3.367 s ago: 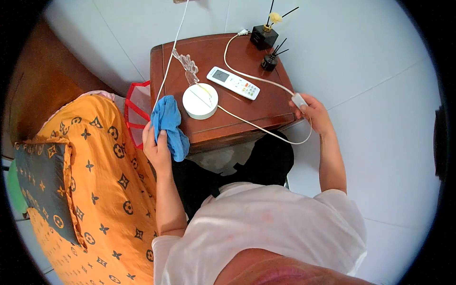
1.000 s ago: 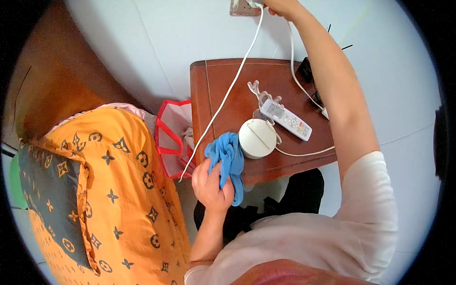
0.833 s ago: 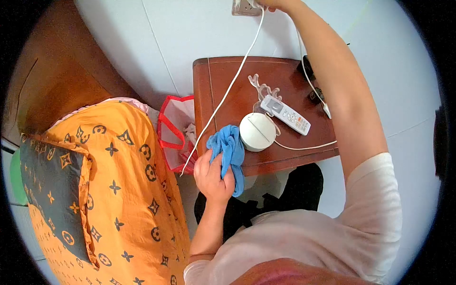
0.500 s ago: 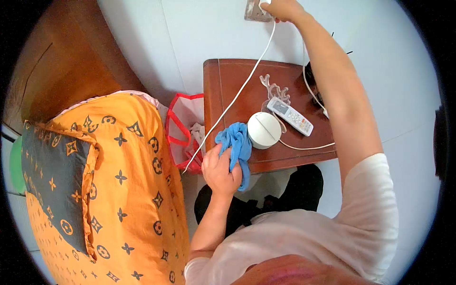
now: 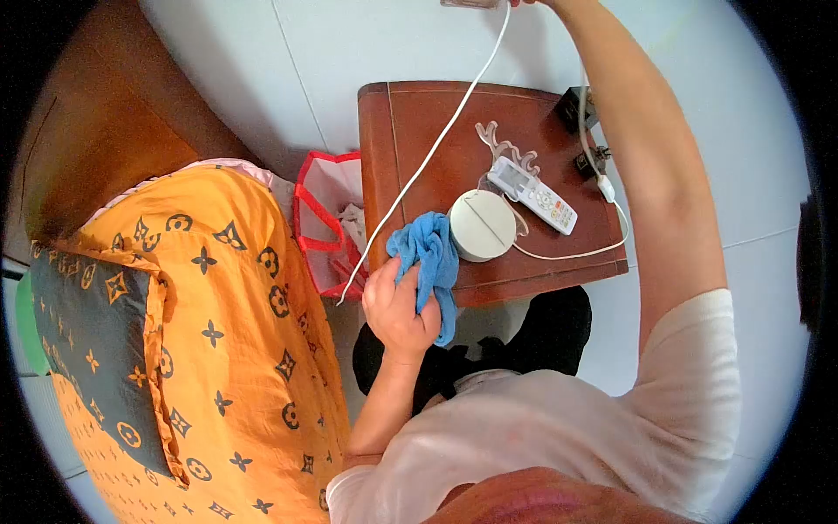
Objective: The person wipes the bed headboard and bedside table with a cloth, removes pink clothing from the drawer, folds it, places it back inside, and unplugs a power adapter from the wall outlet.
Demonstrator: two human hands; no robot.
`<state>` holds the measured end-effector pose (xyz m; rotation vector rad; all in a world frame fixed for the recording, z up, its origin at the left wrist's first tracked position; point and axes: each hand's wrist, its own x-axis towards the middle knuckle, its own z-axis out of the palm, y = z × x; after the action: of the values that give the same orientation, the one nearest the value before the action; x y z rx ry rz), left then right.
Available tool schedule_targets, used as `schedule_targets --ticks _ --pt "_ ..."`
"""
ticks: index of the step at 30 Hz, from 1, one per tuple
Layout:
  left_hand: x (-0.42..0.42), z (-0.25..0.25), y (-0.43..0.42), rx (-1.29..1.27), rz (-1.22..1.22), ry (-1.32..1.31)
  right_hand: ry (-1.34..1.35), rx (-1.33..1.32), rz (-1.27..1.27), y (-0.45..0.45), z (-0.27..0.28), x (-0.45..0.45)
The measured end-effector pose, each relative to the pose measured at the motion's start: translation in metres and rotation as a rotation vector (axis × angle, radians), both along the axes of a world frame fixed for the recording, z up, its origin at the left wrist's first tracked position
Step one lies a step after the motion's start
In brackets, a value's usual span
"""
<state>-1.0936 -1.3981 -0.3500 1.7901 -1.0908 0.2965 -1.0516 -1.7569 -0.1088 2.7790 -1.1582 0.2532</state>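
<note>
My left hand (image 5: pixel 401 307) is closed around a crumpled blue cloth (image 5: pixel 429 253) at the front left of the wooden bedside table (image 5: pixel 410 131). Just right of the cloth stands a round white device (image 5: pixel 482 226) with a line across its top. My right arm reaches up to the wall, where only a sliver of my right hand (image 5: pixel 529 3) shows at the top edge; its fingers are cut off. Beside it are the lower edge of a wall socket (image 5: pixel 471 3) and a white cable (image 5: pixel 443 140), which runs down across the table's left side.
A white remote control (image 5: pixel 534 196) lies by a clear branched holder (image 5: pixel 506 148). Black adapters (image 5: pixel 576 110) and a white cable connector (image 5: pixel 606 188) are at the right. Left of the table are a red-trimmed bag (image 5: pixel 316 218) and a bed with an orange patterned cover (image 5: pixel 236 332).
The view has shifted, taking the socket and most of my right hand past the top edge. Earlier that hand pinched a white plug at the socket. My left hand still holds the cloth.
</note>
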Motion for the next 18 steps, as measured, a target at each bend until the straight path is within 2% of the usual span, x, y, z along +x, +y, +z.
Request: schedule_targets --ticks 2,4,5,6,8,9,11,13,17,18 --pt "0.0 -0.001 -0.002 -0.016 0.004 -0.015 -0.084 0.009 0.005 -0.001 -0.008 -0.004" --pt "0.002 0.0 -0.002 0.005 0.003 -0.02 0.19 -0.26 0.346 -0.006 -0.016 -0.012" --pt "0.0 0.0 -0.001 0.03 -0.004 -0.02 0.198 -0.251 0.327 0.015 -0.014 -0.021" --pt "-0.001 -0.001 -0.001 0.036 0.006 -0.028 -0.054 -0.047 0.331 0.04 -0.014 -0.029" --pt "0.0 -0.003 -0.001 0.033 -0.001 -0.034 -0.208 0.111 0.304 0.052 -0.022 -0.028" --pt "0.0 -0.004 -0.001 0.015 0.008 -0.057 -0.215 0.107 0.306 0.047 -0.037 -0.029" --pt "-0.001 -0.001 0.0 0.011 0.008 -0.052 -0.211 0.358 0.353 0.039 -0.074 -0.029" --pt "-0.002 0.0 0.001 0.004 0.028 -0.042 -0.071 0.345 0.344 0.036 -0.104 -0.03" --pt "-0.003 -0.002 0.0 0.02 0.051 -0.052 -0.021 0.807 0.129 0.024 -0.176 -0.02" --pt "-0.002 -0.001 0.0 0.026 0.051 -0.057 -0.065 0.827 0.211 0.023 -0.191 -0.017"
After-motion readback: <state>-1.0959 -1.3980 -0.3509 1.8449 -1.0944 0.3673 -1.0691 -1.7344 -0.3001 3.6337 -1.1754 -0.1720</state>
